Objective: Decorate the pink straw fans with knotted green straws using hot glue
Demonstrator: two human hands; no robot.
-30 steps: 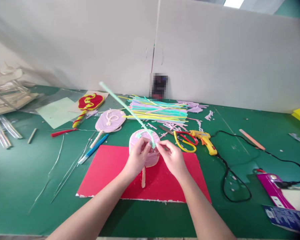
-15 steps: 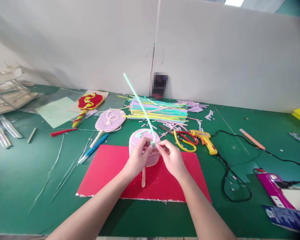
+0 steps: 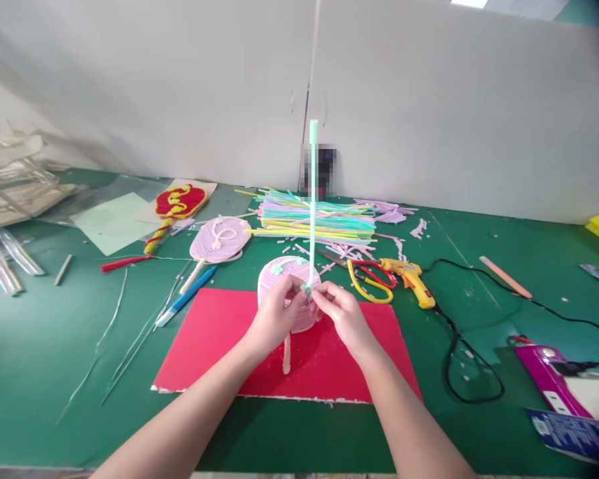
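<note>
A mint-green pipe cleaner (image 3: 313, 199) stands almost straight up, its lower end pinched between the fingertips of my left hand (image 3: 279, 313) and my right hand (image 3: 340, 313). The fingers hide most of the bent lower end. Under my hands lies a round lilac fan (image 3: 269, 283) with a pale border, a mint-green piece near its top and a cream handle (image 3: 287, 356) pointing toward me. The fan rests on a red board (image 3: 204, 346). My hands cover part of its face.
Behind the board lies a bundle of pipe cleaners (image 3: 319, 223). Scissors (image 3: 369, 283) and a yellow glue gun (image 3: 412, 279) with a black cord lie right. Left are a second lilac fan (image 3: 209, 243), a red-and-yellow fan (image 3: 180, 201) and a blue pen (image 3: 187, 296).
The pipe cleaner has swung from leaning left to nearly upright. Both hands stay in about the same place, still pinching its lower end.
</note>
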